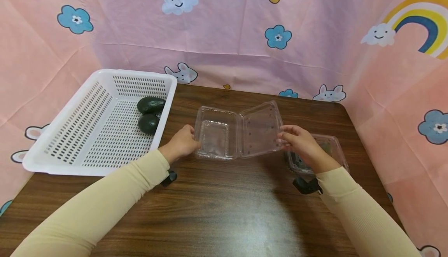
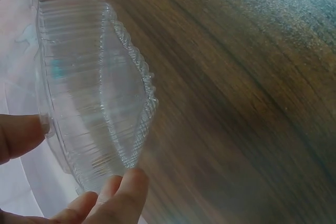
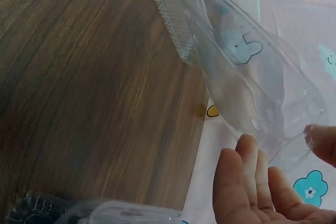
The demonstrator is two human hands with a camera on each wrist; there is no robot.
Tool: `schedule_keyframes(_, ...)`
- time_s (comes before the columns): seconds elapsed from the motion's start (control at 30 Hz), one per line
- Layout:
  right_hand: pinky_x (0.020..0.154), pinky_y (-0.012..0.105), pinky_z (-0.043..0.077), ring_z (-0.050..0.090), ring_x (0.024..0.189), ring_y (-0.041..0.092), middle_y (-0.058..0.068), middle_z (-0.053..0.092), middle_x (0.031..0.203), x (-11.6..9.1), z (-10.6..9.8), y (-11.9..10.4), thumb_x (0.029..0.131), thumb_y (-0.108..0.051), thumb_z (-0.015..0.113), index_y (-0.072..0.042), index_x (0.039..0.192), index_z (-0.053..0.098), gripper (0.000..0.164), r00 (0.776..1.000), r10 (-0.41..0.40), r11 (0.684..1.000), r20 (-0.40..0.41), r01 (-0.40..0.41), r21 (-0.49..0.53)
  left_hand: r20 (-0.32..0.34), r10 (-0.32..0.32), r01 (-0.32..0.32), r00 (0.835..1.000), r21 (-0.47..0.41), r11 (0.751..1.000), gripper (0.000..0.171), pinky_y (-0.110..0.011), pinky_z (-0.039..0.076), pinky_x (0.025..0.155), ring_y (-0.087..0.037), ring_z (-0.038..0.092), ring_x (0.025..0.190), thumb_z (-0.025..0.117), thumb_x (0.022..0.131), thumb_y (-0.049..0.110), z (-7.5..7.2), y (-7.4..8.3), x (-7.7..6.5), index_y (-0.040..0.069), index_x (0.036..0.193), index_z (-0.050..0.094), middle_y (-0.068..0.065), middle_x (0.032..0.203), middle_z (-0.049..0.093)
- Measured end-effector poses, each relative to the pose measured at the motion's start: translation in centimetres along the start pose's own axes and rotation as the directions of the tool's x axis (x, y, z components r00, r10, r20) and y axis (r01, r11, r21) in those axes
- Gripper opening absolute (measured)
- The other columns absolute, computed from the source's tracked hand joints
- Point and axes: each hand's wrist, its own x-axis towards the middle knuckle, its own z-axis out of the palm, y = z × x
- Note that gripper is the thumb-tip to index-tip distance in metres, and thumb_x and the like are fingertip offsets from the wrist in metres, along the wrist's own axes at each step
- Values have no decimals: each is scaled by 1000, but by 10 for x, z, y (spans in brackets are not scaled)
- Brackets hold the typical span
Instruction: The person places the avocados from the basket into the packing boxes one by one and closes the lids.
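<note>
An unfolded clear plastic clamshell container (image 1: 217,134) is held between both hands over the middle of the table. My left hand (image 1: 182,143) pinches the outer rim of its base, thumb on the rim and fingers under the side in the left wrist view. On the other side, my right hand (image 1: 300,144) grips the outer edge of the lid (image 1: 260,128), which tilts upward from the hinge. In the right wrist view, the thumb (image 3: 321,142) is on one side of the lid and the fingers are on the other. Nothing lies inside this container.
A white perforated basket (image 1: 136,72) stands at the left, with two dark green avocado-shaped fruits (image 1: 151,104) against its right wall. Below my right hand, another clear clamshell (image 1: 336,152) with something green inside lies on the brown wooden table (image 1: 224,206). Patterned cloth (image 1: 224,27) encloses the back and sides.
</note>
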Motion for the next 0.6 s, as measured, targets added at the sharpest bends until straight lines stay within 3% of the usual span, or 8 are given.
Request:
schedule_keyframes(0.27,102,42,43,51,119,28,25,39,140,-4,0,3,104,-20,40,5,147,25,52,1000,5,1000,12,-6,6,16,-18,18,1000,24,1000,51,-44,48,84,-36,54,103,59,90,6,3,-2,0,-14,129,34,-32,125,48)
schedule_keyframes(0.6,91,30,48,56,95,4,26,40,138,-7,-1,5,103,-18,38,7,146,22,52,1000,7,1000,23,-7,23,35,-29,27,999,43,999,50,-46,48,87,-39,53,107,60,91,7,6,-3,-2,-14,128,34,-32,125,47)
